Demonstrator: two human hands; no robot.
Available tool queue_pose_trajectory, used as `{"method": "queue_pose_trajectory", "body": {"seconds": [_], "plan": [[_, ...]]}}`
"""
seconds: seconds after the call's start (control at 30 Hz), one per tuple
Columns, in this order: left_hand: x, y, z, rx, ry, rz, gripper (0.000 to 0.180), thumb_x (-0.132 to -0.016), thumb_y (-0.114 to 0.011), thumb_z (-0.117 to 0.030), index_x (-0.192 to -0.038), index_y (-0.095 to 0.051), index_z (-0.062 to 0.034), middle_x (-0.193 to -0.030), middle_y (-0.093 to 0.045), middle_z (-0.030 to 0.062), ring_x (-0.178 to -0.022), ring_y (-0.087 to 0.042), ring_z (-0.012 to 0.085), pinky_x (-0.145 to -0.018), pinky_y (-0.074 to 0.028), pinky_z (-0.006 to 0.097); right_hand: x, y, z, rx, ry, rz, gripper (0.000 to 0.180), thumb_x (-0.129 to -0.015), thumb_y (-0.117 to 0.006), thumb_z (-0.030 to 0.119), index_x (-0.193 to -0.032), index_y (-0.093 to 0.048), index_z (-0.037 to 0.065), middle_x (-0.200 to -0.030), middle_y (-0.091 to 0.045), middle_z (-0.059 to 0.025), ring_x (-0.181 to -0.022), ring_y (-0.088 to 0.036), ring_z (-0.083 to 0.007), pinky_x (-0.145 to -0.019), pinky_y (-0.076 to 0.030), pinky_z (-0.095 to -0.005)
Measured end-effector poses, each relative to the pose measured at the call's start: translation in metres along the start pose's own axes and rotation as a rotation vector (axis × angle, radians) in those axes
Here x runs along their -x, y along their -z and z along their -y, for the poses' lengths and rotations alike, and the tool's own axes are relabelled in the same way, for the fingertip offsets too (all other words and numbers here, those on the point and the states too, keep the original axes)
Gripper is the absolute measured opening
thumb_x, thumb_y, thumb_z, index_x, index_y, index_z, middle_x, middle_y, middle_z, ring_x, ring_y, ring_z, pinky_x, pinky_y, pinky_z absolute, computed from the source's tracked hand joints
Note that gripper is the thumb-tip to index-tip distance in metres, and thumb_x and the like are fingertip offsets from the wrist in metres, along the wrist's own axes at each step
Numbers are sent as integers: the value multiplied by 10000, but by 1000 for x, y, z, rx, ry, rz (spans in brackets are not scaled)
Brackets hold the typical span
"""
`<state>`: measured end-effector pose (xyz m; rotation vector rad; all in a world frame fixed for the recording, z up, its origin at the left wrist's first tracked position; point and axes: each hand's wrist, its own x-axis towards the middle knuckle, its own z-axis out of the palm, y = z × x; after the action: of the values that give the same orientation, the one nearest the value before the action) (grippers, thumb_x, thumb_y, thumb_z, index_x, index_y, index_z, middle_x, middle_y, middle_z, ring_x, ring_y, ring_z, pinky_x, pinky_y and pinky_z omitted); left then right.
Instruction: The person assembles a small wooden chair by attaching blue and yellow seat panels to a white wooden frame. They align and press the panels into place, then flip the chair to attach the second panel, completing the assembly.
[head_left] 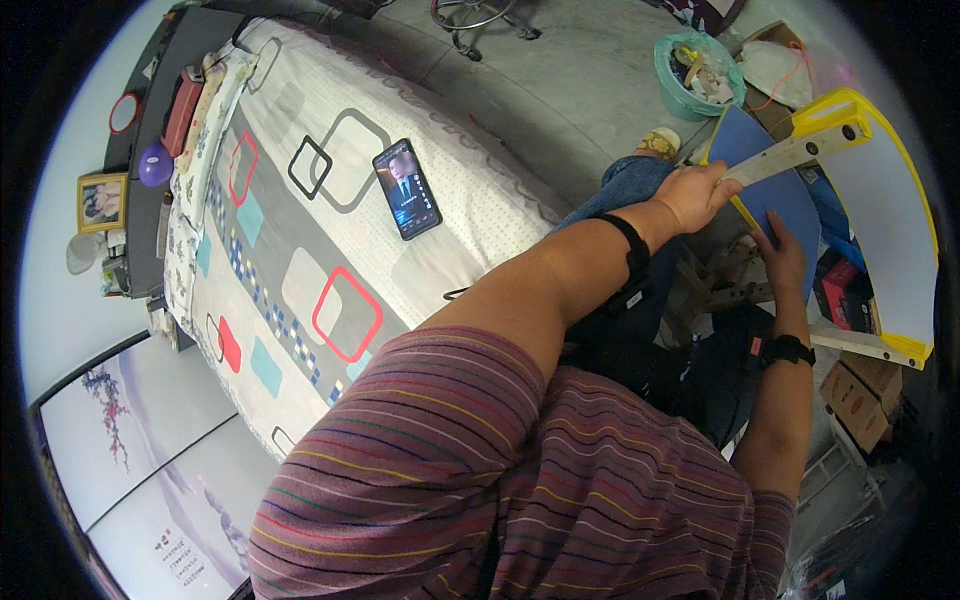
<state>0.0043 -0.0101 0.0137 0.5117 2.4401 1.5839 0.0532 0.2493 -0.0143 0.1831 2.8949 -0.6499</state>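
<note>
I see the bed (330, 180) filling the view from nine to twelve o'clock, its cover printed with red, black and teal squares. At three o'clock stands a big curved sheet with a yellow rim (885, 215), white on its inner face, with pale wooden strips across its top and bottom. Against it, at two o'clock, leans a blue board (775, 190). My striped shirt (500, 480) takes up the six o'clock edge. My left hand (697, 195) is clenched around the near end of the upper wooden strip (790, 152), at the blue board's left edge. My right hand (785, 262) is released, fingers spread flat on the lower part of the blue board; a black watch (785, 350) sits on that wrist. A green basket (695, 70) full of odds and ends sits on the floor at one o'clock. A phone (407, 188) with a lit screen lies on the bed at eleven o'clock, well apart from both hands.
</note>
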Motion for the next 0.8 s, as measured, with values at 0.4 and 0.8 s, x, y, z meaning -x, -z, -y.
{"method": "queue_pose_trajectory", "body": {"seconds": [0.4,0.8], "plan": [[0,1,-3,-13,-3,-12,421,-1012,-389,-456,-988,-546,-66,-902,-646,235,-916,-600,474,-770,-477,542,18,18,-20,104,-104,20,578,-818,-761,383,-1305,-607,112,-1268,-624,-177,-1152,-607,-356,-962,-477,-412],[-5,-9,14,8,66,2,442,-997,-406,-472,-1066,-558,-62,-920,-649,273,-920,-599,484,-786,-465,553,23,4,39,278,19,-228,682,-866,-694,304,-1416,-424,6,-1482,-401,-216,-1381,-375,-359,-1142,-315,-431]]}}
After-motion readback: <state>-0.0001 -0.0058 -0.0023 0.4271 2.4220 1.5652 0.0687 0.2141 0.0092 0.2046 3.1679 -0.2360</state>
